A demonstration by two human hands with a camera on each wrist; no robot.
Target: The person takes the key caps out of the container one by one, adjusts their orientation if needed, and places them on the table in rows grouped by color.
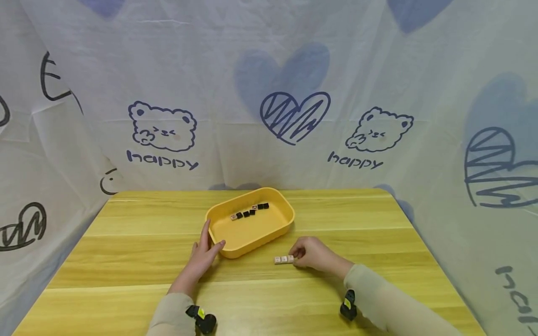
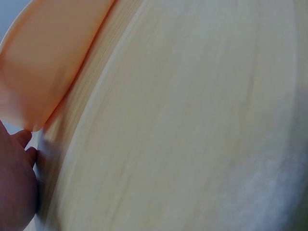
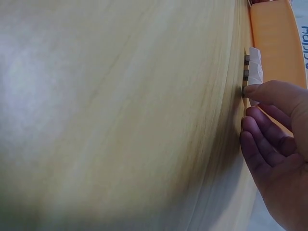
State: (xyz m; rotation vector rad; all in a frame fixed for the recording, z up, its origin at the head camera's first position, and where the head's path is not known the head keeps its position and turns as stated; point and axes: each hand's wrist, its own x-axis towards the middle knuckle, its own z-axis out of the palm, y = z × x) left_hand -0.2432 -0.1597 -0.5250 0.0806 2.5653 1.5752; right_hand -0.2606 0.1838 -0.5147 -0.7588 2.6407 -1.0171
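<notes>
Three white keycaps (image 1: 284,259) stand in a short row on the wooden table, in front of the yellow tray (image 1: 230,252). My right hand (image 1: 313,254) pinches the right end of this row between thumb and fingers. Up close in the right wrist view, the white keycaps (image 3: 255,65) have small dark parts on their table side, and the thumb of my right hand (image 3: 276,127) lies against the nearest one. At the tray's near left corner my left hand (image 1: 202,256) holds the rim, thumb at the front side and fingers along the left wall.
Inside the tray lie several black keycaps (image 1: 246,214) and a few pale ones (image 1: 233,217) in two short rows. The table (image 1: 357,224) reaches to a hanging white cloth (image 1: 227,135) with printed hearts and bears behind and at both sides.
</notes>
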